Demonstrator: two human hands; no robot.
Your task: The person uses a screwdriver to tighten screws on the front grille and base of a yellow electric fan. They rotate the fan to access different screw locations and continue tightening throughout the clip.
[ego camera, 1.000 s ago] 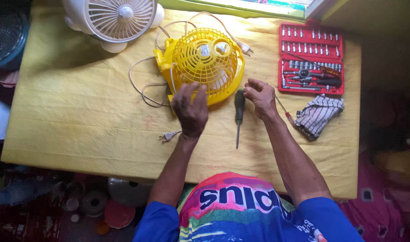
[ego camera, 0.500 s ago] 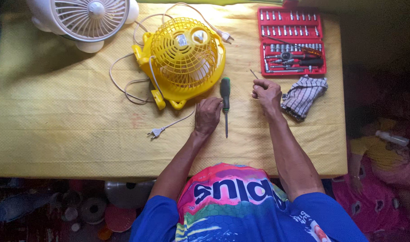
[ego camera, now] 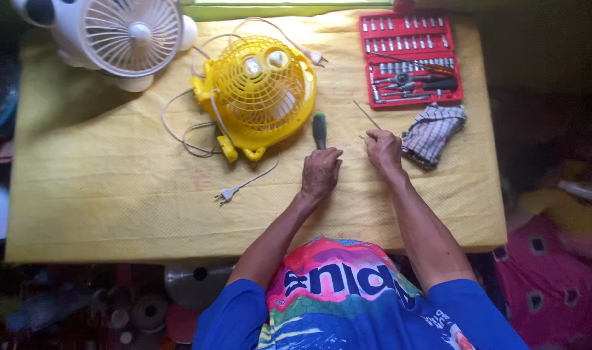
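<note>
A yellow table fan lies face up on the yellow cloth-covered table, its white cord and plug trailing toward me. My left hand is closed over the shaft of a screwdriver, whose dark green-banded handle sticks out past my fingers toward the fan. My right hand rests just to the right and pinches a small thin metal piece at its fingertips. A thin metal rod lies just beyond that hand.
A white fan stands at the back left. An open red tool case with sockets and bits sits at the back right, with a checked cloth in front of it. Cluttered floor shows below the table's near edge.
My left hand has moved from the yellow fan's edge to the right and onto the screwdriver. My right hand has stayed near the thin rod.
</note>
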